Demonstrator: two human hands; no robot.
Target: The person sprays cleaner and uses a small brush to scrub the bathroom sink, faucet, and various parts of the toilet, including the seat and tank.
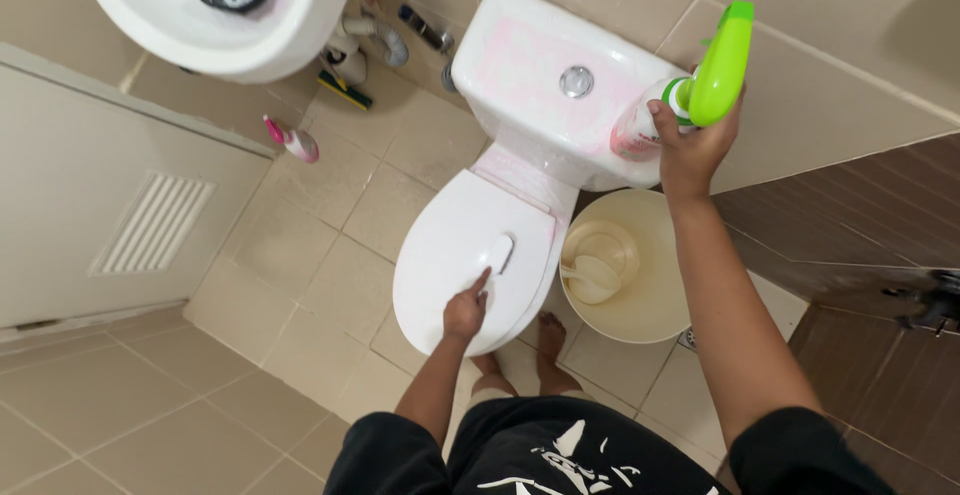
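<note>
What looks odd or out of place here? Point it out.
A pink film streaks the toilet tank lid and the hinge area behind the closed toilet lid. A pink bottle lies tipped over on the floor tiles by the door.

Black shirt with white print, bare feet

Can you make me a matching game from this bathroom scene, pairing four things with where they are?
Things:
1. spray bottle
2. scrub brush
3. scoop
4. pink bottle

Places:
A. on the floor tiles below the sink
B. on the closed toilet lid, held by the left hand
C. inside the bucket
D. over the tank, in the right hand

Pairs: 1-D, 2-B, 3-C, 4-A
</note>
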